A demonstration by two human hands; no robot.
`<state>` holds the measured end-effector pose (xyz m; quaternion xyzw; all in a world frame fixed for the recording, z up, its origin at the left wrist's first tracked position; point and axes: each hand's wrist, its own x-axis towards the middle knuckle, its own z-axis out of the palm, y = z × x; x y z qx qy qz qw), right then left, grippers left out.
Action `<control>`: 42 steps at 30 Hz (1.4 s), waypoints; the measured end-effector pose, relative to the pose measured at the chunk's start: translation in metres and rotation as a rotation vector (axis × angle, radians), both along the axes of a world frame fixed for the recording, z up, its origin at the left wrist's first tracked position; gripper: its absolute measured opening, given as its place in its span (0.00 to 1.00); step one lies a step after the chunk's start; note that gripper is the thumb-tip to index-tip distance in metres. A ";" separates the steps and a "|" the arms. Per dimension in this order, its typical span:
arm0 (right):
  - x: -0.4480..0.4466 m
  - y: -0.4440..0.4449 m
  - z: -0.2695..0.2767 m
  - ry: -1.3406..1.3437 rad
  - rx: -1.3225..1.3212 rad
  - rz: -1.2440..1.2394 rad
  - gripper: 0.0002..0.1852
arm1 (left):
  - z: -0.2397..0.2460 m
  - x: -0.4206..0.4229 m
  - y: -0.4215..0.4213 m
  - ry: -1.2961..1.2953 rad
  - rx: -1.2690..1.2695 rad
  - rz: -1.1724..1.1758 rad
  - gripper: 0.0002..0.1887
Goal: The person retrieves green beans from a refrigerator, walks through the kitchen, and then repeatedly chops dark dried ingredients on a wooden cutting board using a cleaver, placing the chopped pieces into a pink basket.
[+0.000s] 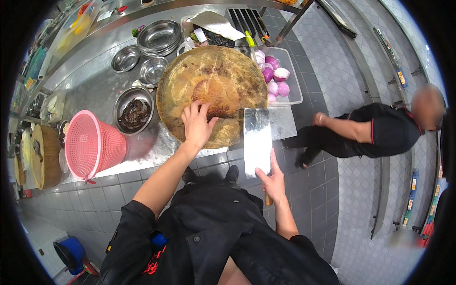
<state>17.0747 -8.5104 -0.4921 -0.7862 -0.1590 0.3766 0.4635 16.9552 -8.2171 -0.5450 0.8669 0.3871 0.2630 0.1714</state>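
Note:
A thick round wooden chopping block (213, 71) stands at the table's front edge, stained brown at its middle. My left hand (198, 123) rests on its near part, fingers bent and slightly apart. A dark patch shows beside the thumb; I cannot tell whether it is food or shadow. My right hand (273, 180) grips a cleaver (257, 142) by its wooden handle, with thumb and forefinger along the broad blade. The blade's far end overlaps the block's right edge in view. Left of the block, a steel bowl (149, 119) holds dark, wet food (134, 114).
A pink plastic basket (114, 151) stands left on the steel table (96, 96). Steel bowls (158, 34) are stacked behind. Peeled red onions (269, 74) fill a clear tub (298, 94) behind right. A knife rack (245, 21) is farther back. Another person (392, 131) is at right.

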 end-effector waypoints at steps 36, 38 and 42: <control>0.009 0.008 -0.004 0.095 -0.115 0.156 0.52 | -0.024 0.014 -0.006 -0.183 0.090 -0.147 0.10; 0.010 0.010 -0.002 0.124 -0.097 0.151 0.51 | -0.024 0.013 -0.007 -0.179 0.084 -0.151 0.10; 0.012 0.015 0.004 0.087 -0.145 0.160 0.51 | -0.021 0.012 -0.009 -0.232 0.044 -0.158 0.08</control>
